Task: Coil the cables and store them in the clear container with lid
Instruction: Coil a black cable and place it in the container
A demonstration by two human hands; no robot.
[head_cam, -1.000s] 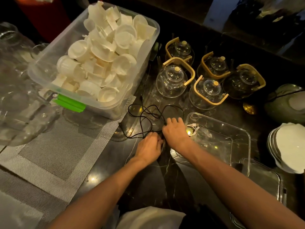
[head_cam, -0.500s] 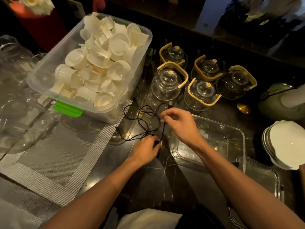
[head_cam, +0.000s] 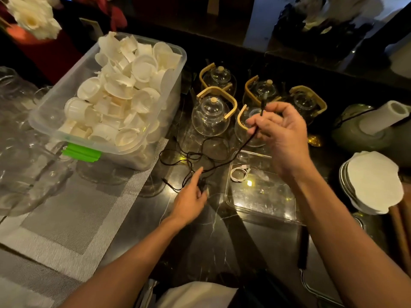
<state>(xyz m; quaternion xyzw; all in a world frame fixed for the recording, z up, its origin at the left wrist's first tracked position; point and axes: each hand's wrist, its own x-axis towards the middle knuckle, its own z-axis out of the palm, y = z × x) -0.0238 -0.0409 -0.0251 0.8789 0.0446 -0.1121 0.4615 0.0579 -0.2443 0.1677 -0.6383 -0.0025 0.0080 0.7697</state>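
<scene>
- The right hand [head_cam: 283, 134] is raised above the clear container [head_cam: 262, 205], its grip pinched on the black cable [head_cam: 224, 161] just below the plug end, which sticks up past the fingers.
- From that pinch the cable slopes down to the left of the container and ends in a loose tangle on the dark surface [head_cam: 222, 241].
- The left hand [head_cam: 191, 196] lies low on the surface just left of the container, index finger stretched out onto the tangle; the other fingers curl over a dark part of the cable, but I cannot tell whether they actually clasp it.
- Inside the container, in its far left corner, sits a small coiled white cable [head_cam: 239, 174].
- Beyond the container stand glass teapots [head_cam: 210, 114] with wooden handles.
- To the far left of the container is a plastic bin [head_cam: 106, 103] heaped with white cups, one corner on a grey mat [head_cam: 73, 218].
- To the right of the container is a stack of white plates [head_cam: 373, 181].
</scene>
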